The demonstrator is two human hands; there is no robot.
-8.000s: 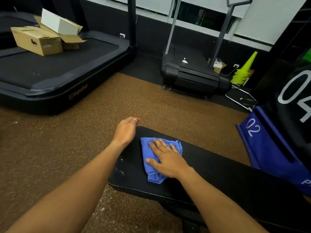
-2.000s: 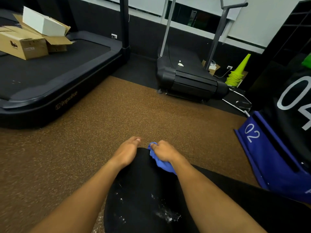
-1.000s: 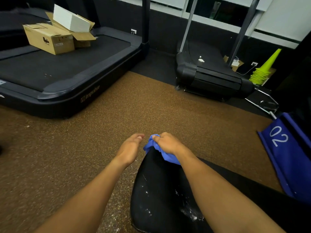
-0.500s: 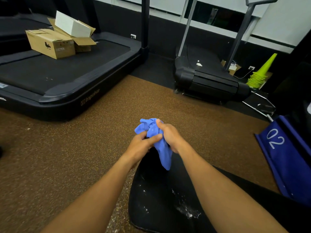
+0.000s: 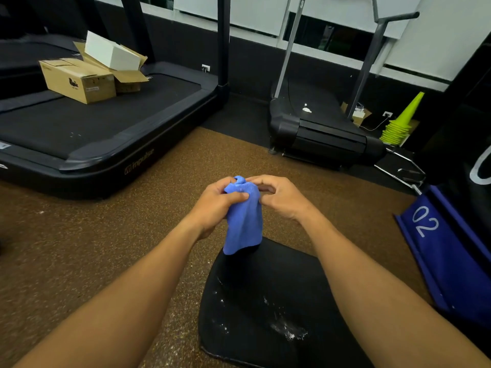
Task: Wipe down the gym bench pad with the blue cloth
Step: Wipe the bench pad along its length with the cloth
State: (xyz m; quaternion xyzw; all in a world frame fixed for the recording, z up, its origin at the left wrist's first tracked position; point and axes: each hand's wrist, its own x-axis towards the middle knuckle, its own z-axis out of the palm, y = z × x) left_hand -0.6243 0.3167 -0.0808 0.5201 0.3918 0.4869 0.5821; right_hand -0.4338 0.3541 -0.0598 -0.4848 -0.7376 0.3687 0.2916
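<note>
Gym floor, treadmill [image 5: 101, 123] far left; our left hand [image 5: 212, 205] grips the blue cloth [image 5: 243, 224], right hand [image 5: 279, 197] pinches its top, cloth hanging above the bench pad [image 5: 265, 301]. White residue [image 5: 289, 330] remains; a bunched cloth may just smear it.

Brown speckled floor [image 5: 79, 261], two black treadmills [image 5: 101, 123]

The black padded desk [image 5: 265, 293] fills the view at 6 o'clock, its rounded end pointing to 12 and white specks [image 5: 289, 332] scattered on it. It stands on the brown speckled floor [image 5: 79, 248]. A treadmill [image 5: 87, 134] carrying cardboard boxes [image 5: 79, 78] sits at 10 o'clock, stacked green cones [image 5: 398, 123] at 2.
</note>
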